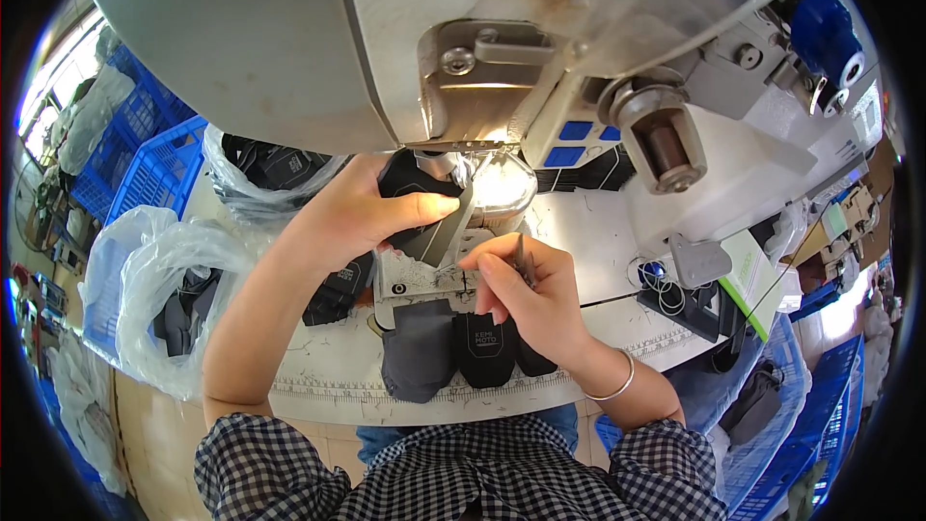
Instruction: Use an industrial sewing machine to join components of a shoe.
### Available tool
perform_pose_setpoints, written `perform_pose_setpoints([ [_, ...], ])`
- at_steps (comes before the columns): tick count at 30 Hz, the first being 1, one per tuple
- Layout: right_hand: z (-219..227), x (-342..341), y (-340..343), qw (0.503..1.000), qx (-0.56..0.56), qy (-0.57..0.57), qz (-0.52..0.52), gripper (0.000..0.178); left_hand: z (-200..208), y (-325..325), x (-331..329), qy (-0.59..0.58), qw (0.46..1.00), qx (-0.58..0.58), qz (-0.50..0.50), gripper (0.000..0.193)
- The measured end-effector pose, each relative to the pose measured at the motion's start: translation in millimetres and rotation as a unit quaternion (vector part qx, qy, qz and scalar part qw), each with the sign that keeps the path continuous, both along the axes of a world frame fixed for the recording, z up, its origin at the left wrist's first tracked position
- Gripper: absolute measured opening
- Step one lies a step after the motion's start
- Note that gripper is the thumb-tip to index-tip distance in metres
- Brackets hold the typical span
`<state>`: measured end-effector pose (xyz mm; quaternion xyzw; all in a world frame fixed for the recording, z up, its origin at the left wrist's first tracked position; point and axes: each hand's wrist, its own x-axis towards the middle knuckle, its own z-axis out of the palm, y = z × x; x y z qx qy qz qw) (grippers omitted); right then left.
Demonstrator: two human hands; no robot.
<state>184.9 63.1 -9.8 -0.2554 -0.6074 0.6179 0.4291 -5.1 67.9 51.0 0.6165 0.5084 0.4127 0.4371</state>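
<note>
My left hand (362, 207) pinches a black fabric piece (407, 177) close to the needle area of a large white sewing machine (270, 39). Under its thumb, a grey strip (449, 232) slants down from that fabric. My right hand (529, 297) is closed just to the right of the strip, around a small dark metal tool (524, 259); most of the tool is hidden by the fingers, so its kind does not show. On the table in front lie a grey fabric piece (418, 352) and a black printed piece (483, 355). More black pieces (340, 291) rest beneath my left forearm.
Plastic-lined containers of dark pieces (280, 169) and blue crates (159, 174) stand at the left. A brown thread spool (666, 140) sits on the machine. A green-white box (752, 280) and coiled white wire (664, 289) lie right, above a lined blue crate (786, 415).
</note>
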Motion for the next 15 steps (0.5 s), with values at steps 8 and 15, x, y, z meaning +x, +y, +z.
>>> perform_pose_setpoints([
  [8, -22.1, 17.7, 8.7, 0.999, -0.009, -0.011, -0.045, 0.016, 0.1, 6.0, -2.5, -0.002, 0.999, -0.036, 0.019, 0.033],
  [15, -25.7, 18.8, 11.0, 0.998, -0.010, -0.010, -0.054, 0.016, 0.8, 4.5, -0.5, -0.014, 0.998, -0.061, 0.017, 0.029],
])
